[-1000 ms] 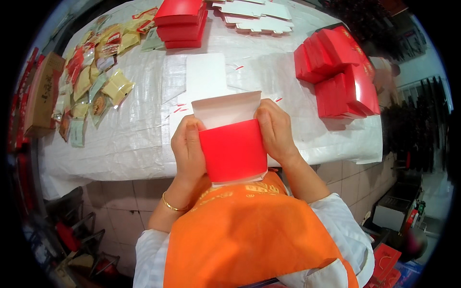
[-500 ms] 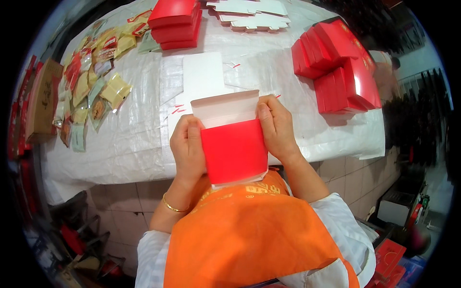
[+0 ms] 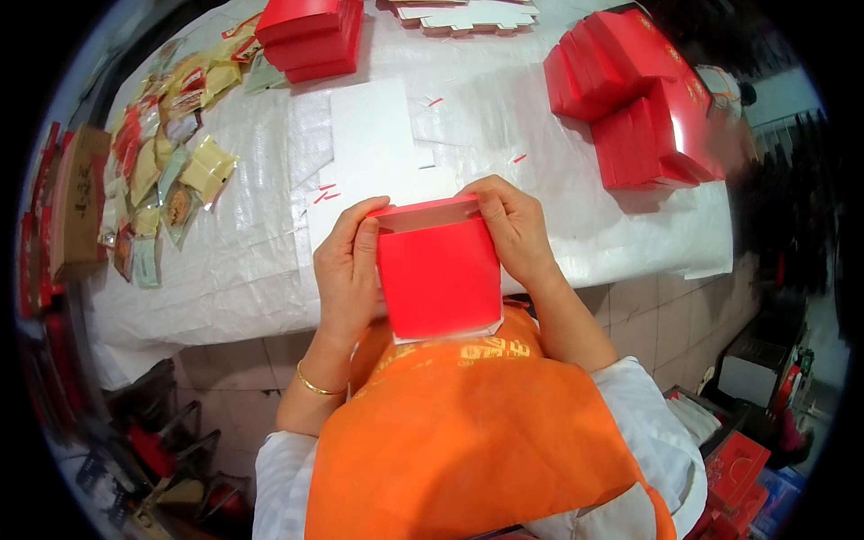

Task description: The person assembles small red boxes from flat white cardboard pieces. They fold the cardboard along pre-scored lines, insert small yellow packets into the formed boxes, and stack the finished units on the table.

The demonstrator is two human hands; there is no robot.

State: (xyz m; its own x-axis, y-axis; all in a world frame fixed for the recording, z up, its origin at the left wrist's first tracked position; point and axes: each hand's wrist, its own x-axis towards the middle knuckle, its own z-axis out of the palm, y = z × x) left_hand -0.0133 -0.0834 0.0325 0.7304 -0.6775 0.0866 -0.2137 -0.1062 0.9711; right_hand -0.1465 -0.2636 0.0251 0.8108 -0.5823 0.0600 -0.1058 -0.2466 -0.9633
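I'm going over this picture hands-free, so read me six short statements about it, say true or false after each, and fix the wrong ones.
1. The left hand and right hand both hold one red box. True.
2. The top flap of that box is fully shut. False: it is partly open.
3. Snack packets lie on the left part of the table. True.
4. The apron is blue. False: it is orange.
5. Small red strips lie on the table beyond the hands. True.
6. A brown carton stands at the table's right edge. False: it is at the left.
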